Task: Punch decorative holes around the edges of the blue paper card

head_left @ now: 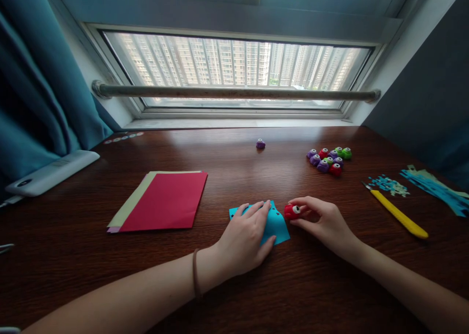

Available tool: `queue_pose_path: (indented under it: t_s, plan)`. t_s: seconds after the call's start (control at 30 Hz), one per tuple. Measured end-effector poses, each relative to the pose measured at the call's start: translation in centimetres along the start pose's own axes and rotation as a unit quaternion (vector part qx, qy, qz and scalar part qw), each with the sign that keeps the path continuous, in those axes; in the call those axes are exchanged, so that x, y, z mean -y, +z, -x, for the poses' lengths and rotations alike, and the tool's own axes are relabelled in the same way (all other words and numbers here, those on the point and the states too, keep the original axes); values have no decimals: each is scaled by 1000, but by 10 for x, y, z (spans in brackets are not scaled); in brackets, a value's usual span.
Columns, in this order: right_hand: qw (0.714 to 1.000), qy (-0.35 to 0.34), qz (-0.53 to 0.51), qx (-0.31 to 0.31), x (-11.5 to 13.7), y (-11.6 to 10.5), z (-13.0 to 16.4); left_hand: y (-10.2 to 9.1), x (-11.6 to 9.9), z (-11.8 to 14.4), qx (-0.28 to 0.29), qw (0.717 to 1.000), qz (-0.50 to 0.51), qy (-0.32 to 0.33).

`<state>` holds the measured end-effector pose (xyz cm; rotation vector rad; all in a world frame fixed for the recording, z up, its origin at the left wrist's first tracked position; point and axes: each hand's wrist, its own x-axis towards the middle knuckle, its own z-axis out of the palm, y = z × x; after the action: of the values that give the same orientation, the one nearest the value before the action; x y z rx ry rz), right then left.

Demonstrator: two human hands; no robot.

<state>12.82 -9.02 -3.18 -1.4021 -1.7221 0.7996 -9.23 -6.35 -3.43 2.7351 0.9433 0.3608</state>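
The left hand lies flat, fingers spread, pressing a blue paper sheet onto the wooden surface near the middle. The right hand grips a small red punch at the sheet's right edge. More punches cluster far right; a yellow knife lies right.

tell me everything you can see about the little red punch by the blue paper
The red punch is a small, rounded, plastic-looking piece with a white round patch on top. It sits on the dark wooden table at the right edge of the blue paper. The right hand grips it with its fingers; the left hand presses the paper flat.
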Motion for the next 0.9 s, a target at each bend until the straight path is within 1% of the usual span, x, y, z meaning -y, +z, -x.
queue_pose_path:
  t_s: [0.1, 0.2, 0.47, 0.67, 0.9]
  plan:
    - [999, -2, 32, 7, 3, -1, 1, 0, 0, 0, 0, 1000, 2, 2]
    - [998, -18, 48, 25, 7, -2, 2, 0, 1, -1, -2, 1000, 2, 3]
    - [998, -38, 30, 41, 8, 1, 3, 1, 1, -1, -2, 1000, 4, 1]
    - [996, -67, 43, 47, 6, 2, 2, 1, 1, 0, 0, 1000, 5, -7]
    - [996, -66, 53, 40, 3, 3, 2, 1, 2, -1, 8, 1000, 7, -7]
